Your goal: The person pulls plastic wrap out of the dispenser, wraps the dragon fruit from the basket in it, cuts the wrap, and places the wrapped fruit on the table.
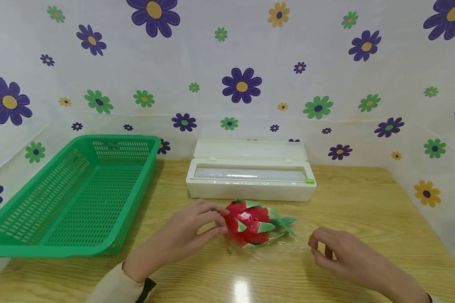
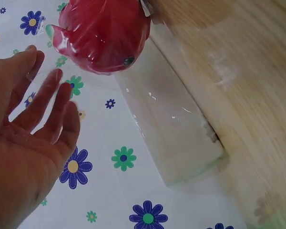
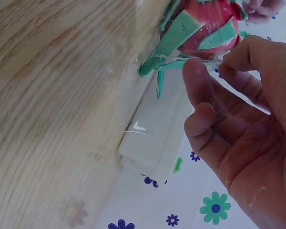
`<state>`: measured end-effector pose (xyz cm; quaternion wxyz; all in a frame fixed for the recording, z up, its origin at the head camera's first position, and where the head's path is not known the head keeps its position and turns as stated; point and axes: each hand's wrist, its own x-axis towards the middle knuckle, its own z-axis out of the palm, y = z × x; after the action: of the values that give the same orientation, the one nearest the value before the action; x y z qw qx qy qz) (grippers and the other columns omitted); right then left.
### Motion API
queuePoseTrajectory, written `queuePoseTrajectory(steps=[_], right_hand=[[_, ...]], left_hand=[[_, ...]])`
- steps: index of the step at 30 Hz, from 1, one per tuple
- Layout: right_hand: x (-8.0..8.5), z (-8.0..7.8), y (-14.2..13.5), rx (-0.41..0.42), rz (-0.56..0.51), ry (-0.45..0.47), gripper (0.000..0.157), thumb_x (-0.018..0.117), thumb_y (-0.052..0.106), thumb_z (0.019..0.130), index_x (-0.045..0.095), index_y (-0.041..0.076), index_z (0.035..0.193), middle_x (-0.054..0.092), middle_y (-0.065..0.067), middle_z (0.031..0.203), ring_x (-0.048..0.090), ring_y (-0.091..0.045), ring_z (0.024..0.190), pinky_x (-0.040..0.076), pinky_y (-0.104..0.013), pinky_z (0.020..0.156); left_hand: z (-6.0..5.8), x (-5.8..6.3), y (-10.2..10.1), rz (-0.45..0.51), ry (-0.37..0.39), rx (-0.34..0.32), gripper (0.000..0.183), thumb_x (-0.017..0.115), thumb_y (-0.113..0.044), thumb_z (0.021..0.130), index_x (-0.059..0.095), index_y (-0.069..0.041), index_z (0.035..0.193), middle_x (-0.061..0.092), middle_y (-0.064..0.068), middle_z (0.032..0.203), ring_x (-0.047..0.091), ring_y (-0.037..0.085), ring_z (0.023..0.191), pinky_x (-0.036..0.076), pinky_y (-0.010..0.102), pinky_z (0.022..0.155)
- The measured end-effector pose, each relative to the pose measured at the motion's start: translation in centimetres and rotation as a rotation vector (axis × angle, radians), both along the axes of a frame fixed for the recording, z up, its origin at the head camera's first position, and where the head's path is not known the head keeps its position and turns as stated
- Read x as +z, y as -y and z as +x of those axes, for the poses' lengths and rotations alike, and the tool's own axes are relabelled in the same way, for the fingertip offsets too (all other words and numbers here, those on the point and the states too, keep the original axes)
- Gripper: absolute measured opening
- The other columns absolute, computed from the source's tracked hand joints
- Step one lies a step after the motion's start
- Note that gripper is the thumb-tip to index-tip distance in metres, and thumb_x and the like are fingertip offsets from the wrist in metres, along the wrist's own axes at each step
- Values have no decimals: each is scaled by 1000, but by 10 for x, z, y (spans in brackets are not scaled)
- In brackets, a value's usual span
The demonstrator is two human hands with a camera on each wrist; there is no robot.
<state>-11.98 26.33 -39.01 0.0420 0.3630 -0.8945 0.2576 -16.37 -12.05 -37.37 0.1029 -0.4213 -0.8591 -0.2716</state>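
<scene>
Fingers loosely spread on left hand, head view, at left end of dragon fruit; on table, near side of white box. Right hand farther right. Left wrist view: fingers apart, fruit just beyond. Right wrist view: thumb and forefinger pinching clear film.

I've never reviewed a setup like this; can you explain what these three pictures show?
There is no robot here: one person works with bare hands. The wide picture comes from a head camera looking forward and down; the other two come from cameras on each wrist. On the wood-grain table stand a green plastic basket and a white cling-film dispenser, lid open. Before the dispenser is a red dragon fruit. The left hand is beside it, fingers loose; contact is hard to judge. The right hand seems to pinch clear film.
</scene>
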Motion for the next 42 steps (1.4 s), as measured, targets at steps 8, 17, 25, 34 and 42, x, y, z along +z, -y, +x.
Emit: queuePoseTrajectory(steps=[8, 17, 25, 34, 42], right_hand=[[-1, -3, -2, 4, -10, 31, 29, 66, -3, 89, 55, 24, 87, 59, 23, 79, 53, 11, 72, 43, -14, 55], [-10, -9, -9, 53, 30, 120, 28, 64, -3, 89, 55, 23, 85, 57, 23, 77, 50, 12, 73, 47, -17, 59], [-16, -6, -9, 67, 45, 121, 30, 65, -3, 87, 55, 25, 85, 55, 24, 79, 50, 12, 74, 48, -17, 61], [-10, -1, -6, 52, 41, 206, 23, 70, 10, 93, 56, 27, 87, 55, 24, 81, 52, 10, 76, 48, -17, 62], [-8, -3, -3, 1, 63, 199, 23, 76, 15, 92, 57, 16, 105, 58, 21, 81, 51, 10, 74, 48, -19, 61]], left_hand=[[-11, -2, -6, 8, 357, -58, 11, 46, -30, 110, 51, -20, 106, 54, 6, 153, 53, 23, 141, 52, 25, 85], [-22, -6, -10, 74, 313, -17, 14, 41, -16, 111, 54, -10, 111, 67, 7, 138, 63, 14, 90, 48, 21, 73], [-33, -7, -20, 127, 252, 42, 8, 50, -10, 107, 57, -6, 104, 77, 6, 109, 70, 15, 92, 53, 21, 72], [-46, -13, -29, 107, 202, 28, 5, 65, -13, 100, 61, -10, 101, 66, -3, 89, 59, 4, 78, 55, 18, 68], [-53, -13, -29, 146, 156, -11, 9, 68, -4, 97, 68, -5, 106, 73, 3, 99, 69, 9, 86, 59, 20, 78]])
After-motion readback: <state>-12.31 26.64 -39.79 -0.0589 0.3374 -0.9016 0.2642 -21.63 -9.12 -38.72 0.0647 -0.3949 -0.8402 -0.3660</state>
